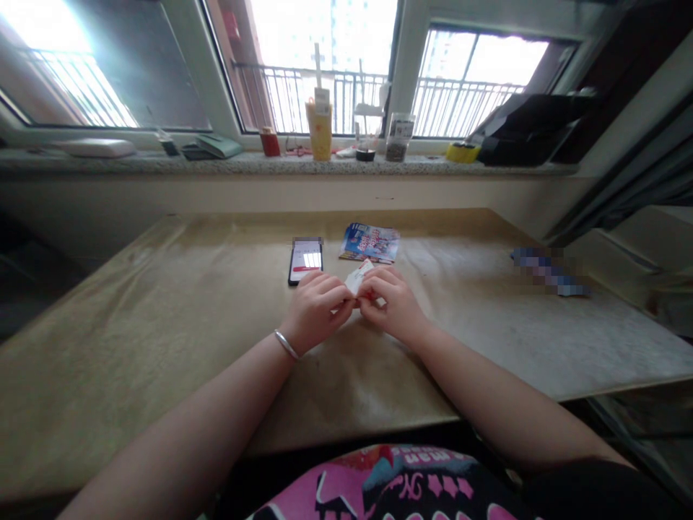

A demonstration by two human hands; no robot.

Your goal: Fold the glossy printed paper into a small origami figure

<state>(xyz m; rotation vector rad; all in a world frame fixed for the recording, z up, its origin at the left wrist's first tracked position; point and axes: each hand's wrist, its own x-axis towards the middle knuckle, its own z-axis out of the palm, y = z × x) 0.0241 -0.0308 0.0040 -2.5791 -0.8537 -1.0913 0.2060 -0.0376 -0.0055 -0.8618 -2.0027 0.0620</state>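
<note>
My left hand (pixel 319 307) and my right hand (pixel 390 300) meet near the middle of the table, fingers pinched together. Between them they hold a small white paper piece (pixel 358 276) with some red on it; its lower part is hidden by my fingers, so its exact kind is unclear. Just beyond my left hand lies a phone (pixel 306 261) with its screen lit. Behind the white piece is a flat, blue printed leaflet or stack of cards (pixel 373 242). A silver bangle (pixel 286 345) circles my left wrist.
A tan cover lies over the table (pixel 162 347). Toward the right is a blurred bluish item (pixel 546 271). On the windowsill (pixel 216 166) stand a yellow cup (pixel 319 130), a red jar (pixel 269 142), a clear container (pixel 399 137), yellow tape (pixel 462 152) and a black bag-like object (pixel 530 130).
</note>
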